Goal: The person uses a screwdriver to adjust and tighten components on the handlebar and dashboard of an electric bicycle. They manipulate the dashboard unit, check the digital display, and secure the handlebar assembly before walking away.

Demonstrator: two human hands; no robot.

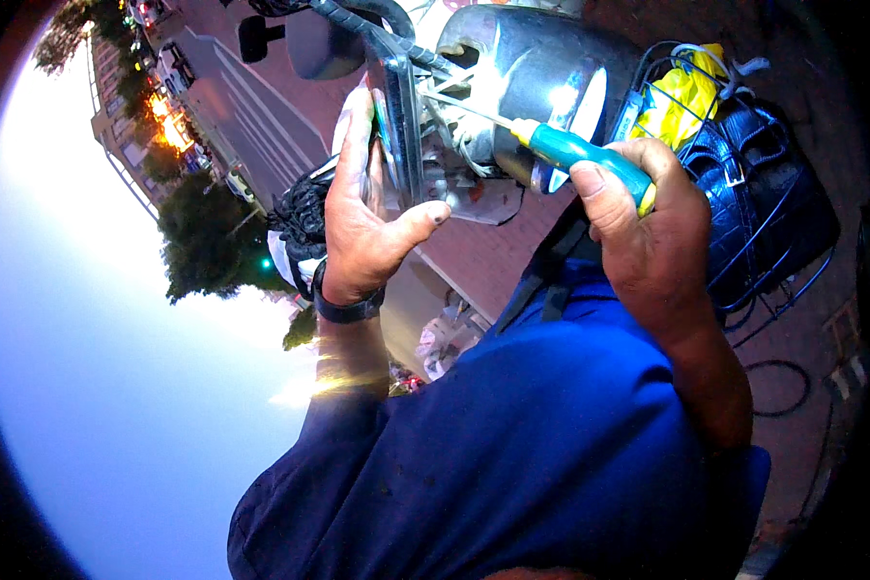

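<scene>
Sky (68, 338) at the far left, pale blue and curving with the round rim of the view. Next, a long building (116, 126), slanting toward the upper edge, then orange light (171, 126) and cars (174, 66). Dark green trees (208, 242) below, with a road (261, 106) striped in white farther right. Beside the left wrist, a black crumpled bundle (300, 217).

Left hand (362, 213) above a black wristband (348, 306), fingers close together and raised along the left side of a dark flat panel (408, 135), thumb spread away to the right near the panel's lower end. Cannot tell how firmly pressed against it.

Blue cloth (551, 416) across the lower middle. Higher up, right of the panel, a rounded dark housing (561, 87) streaked with glare. In front of it, a screwdriver (590, 159) with teal and yellow handle, shaft slanting up and left toward the panel. Cannot tell whether touching at the tip. Right hand (652, 222) wrapped around the handle's lower end, pinching it between thumb and curled fingers.

Farther right, a yellow plastic bag (681, 101), just above a shiny black bag (764, 184) with a buckle (735, 181).
</scene>
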